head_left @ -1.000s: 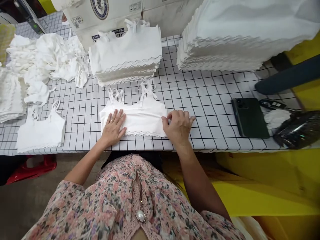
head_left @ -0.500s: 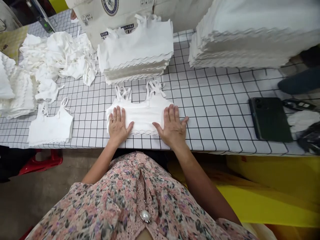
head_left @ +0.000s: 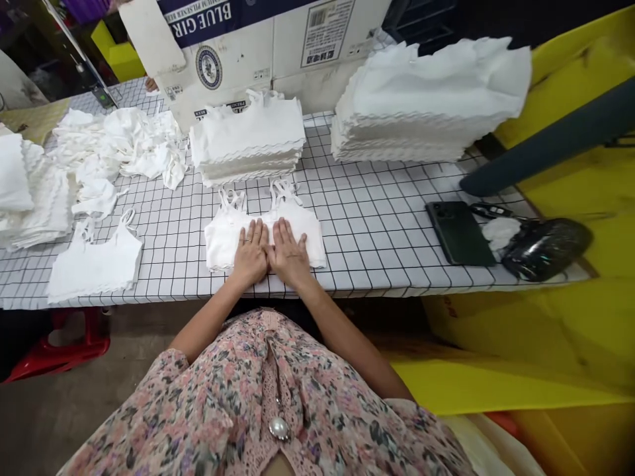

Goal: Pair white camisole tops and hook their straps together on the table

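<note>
A small white strappy top (head_left: 222, 233) lies flat near the front edge of the checked table (head_left: 377, 225). My left hand (head_left: 251, 254) and my right hand (head_left: 288, 254) rest side by side on the middle of it, palms down, fingers stretched out and thumbs touching. Neither hand holds anything. Just behind the top stands a neat stack of folded white tops (head_left: 248, 139).
A taller stack of white tops (head_left: 421, 99) stands at the back right, before a cardboard box (head_left: 258, 39). Loose white garments (head_left: 114, 142) lie at the left, one single top (head_left: 94, 261) near the front. A dark phone (head_left: 459, 233) and a black pouch (head_left: 546, 246) lie right.
Both hands slid inward from the outer edges of the top to its middle and now touch. The camera pulled back and tilted up.
</note>
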`<state>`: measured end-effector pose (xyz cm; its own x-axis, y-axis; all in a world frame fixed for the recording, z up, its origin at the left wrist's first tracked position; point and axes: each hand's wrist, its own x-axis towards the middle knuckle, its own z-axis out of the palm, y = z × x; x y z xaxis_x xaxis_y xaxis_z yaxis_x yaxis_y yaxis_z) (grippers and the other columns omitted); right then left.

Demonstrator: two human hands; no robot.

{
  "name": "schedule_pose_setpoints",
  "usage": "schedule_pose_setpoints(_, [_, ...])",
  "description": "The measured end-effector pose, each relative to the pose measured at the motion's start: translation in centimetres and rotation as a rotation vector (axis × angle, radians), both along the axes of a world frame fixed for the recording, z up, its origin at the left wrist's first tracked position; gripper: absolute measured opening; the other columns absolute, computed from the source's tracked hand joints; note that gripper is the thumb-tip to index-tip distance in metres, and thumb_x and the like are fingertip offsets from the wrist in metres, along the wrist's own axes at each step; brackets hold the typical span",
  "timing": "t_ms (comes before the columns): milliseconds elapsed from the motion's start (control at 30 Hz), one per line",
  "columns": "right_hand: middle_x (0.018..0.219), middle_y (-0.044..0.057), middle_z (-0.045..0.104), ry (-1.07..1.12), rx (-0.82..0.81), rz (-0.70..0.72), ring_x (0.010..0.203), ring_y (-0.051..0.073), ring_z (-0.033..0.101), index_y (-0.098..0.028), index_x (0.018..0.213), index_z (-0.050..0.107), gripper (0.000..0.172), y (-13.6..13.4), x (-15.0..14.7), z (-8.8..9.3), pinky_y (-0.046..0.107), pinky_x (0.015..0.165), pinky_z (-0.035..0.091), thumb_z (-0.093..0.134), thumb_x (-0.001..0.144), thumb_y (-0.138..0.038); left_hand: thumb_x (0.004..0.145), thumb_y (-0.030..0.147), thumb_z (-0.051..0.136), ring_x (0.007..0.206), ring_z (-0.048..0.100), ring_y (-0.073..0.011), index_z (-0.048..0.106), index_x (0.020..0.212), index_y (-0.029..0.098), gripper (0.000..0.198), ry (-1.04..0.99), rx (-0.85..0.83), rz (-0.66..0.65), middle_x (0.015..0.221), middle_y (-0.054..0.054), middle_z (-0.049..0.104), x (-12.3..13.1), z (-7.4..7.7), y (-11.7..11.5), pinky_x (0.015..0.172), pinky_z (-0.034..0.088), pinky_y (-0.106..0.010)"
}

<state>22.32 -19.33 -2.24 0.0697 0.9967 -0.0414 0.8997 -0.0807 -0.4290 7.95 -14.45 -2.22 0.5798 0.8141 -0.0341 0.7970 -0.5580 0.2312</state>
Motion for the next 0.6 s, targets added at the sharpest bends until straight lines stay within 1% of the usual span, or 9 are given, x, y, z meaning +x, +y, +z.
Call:
schedule_pose_setpoints(67, [0.183, 0.018, 0.01, 0.008, -0.044, -0.037, 0.172, 0.033, 0.009, -0.011, 0.176, 0.016, 0.082, -0.8, 1.5, -0.3, 0.072, 0.133, 0.008, 0.018, 0.109, -0.059, 0.108, 0.048, 0.034, 0.173, 0.009, -0.0312, 0.026, 0.172, 0.007, 0.076, -0.02, -0.01, 0.026, 0.183, -0.017, 0.014, -1.5, 0.0, 0.0, 0.142, 0.008, -0.056])
schedule_pose_setpoints(133, [0.182, 0.021, 0.012, -0.012, -0.037, -0.154, 0.171, 0.037, 0.011, -0.01, 0.174, 0.02, 0.084, -2.3, 4.1, -0.4, 0.074, 0.132, 0.012, 0.024, 0.108, -0.061, 0.105, 0.054, 0.043, 0.173, 0.011, -0.0341, 0.03, 0.171, 0.011, 0.08, -0.094, 0.019, 0.11, 0.183, -0.018, 0.018, -4.5, 0.4, -0.1, 0.141, 0.012, -0.059])
schedule_pose_setpoints(167, [0.181, 0.024, 0.017, -0.018, -0.022, -0.229, 0.169, 0.039, 0.016, -0.009, 0.173, 0.024, 0.082, -3.0, 5.4, -0.4, 0.073, 0.131, 0.017, 0.027, 0.109, -0.06, 0.104, 0.053, 0.045, 0.172, 0.013, -0.0357, 0.032, 0.17, 0.012, 0.078, -0.153, 0.061, 0.206, 0.182, -0.019, 0.021, -6.3, 0.7, -0.1, 0.14, 0.015, -0.06])
schedule_pose_setpoints(233, [0.171, 0.028, 0.037, -0.019, -0.009, -0.363, 0.159, 0.042, 0.033, -0.006, 0.163, 0.041, 0.075, -3.6, 7.5, 0.1, 0.068, 0.126, 0.03, 0.033, 0.108, -0.056, 0.101, 0.052, 0.055, 0.166, 0.031, -0.0406, 0.038, 0.165, 0.013, 0.077, -0.249, 0.099, 0.469, 0.173, -0.025, 0.038, -9.5, 1.6, -0.1, 0.134, 0.029, -0.063])
schedule_pose_setpoints(300, [0.152, 0.029, 0.055, -0.011, -0.033, -0.44, 0.144, 0.043, 0.045, -0.007, 0.143, 0.059, 0.067, -2.9, 8.5, 0.9, 0.065, 0.119, 0.037, 0.045, 0.104, -0.06, 0.097, 0.053, 0.065, 0.154, 0.046, -0.0421, 0.051, 0.153, 0.015, 0.069, -0.24, -0.002, 0.678, 0.157, -0.026, 0.055, -11.3, 2.7, 0.5, 0.128, 0.038, -0.061])
schedule_pose_setpoints(367, [0.14, 0.027, 0.062, 0.001, -0.085, -0.458, 0.138, 0.044, 0.048, -0.01, 0.124, 0.066, 0.063, -1.3, 8.5, 1.7, 0.067, 0.114, 0.039, 0.06, 0.096, -0.066, 0.092, 0.054, 0.074, 0.141, 0.058, -0.0411, 0.062, 0.135, 0.017, 0.058, -0.207, -0.126, 0.763, 0.141, -0.023, 0.067, -11.6, 3.8, 1.5, 0.123, 0.043, -0.057])
schedule_pose_setpoints(433, [0.137, 0.026, 0.063, 0.01, -0.135, -0.457, 0.139, 0.045, 0.048, -0.011, 0.116, 0.066, 0.061, 0.8, 7.9, 2.4, 0.068, 0.113, 0.04, 0.073, 0.088, -0.065, 0.086, 0.053, 0.082, 0.13, 0.066, -0.0402, 0.066, 0.115, 0.018, 0.049, -0.206, -0.2, 0.773, 0.128, -0.02, 0.074, -10.9, 4.8, 2.9, 0.117, 0.047, -0.054])
schedule_pose_setpoints(533, [0.135, 0.023, 0.066, 0.03, -0.218, -0.452, 0.139, 0.041, 0.052, -0.013, 0.119, 0.065, 0.057, 3.1, 7.2, 3.1, 0.063, 0.114, 0.041, 0.08, 0.085, -0.056, 0.074, 0.044, 0.095, 0.124, 0.07, -0.042, 0.064, 0.089, 0.02, 0.042, -0.249, -0.282, 0.785, 0.114, -0.019, 0.078, -9.4, 5.6, 4.8, 0.11, 0.052, -0.052])
schedule_pose_setpoints(600, [0.133, 0.021, 0.068, 0.042, -0.265, -0.463, 0.134, 0.038, 0.058, -0.014, 0.124, 0.064, 0.059, 3.9, 7.2, 3.3, 0.061, 0.114, 0.042, 0.083, 0.084, -0.053, 0.066, 0.034, 0.1, 0.124, 0.07, -0.044, 0.06, 0.076, 0.021, 0.043, -0.307, -0.334, 0.797, 0.108, -0.019, 0.079, -8.7, 5.6, 5.5, 0.111, 0.052, -0.054])
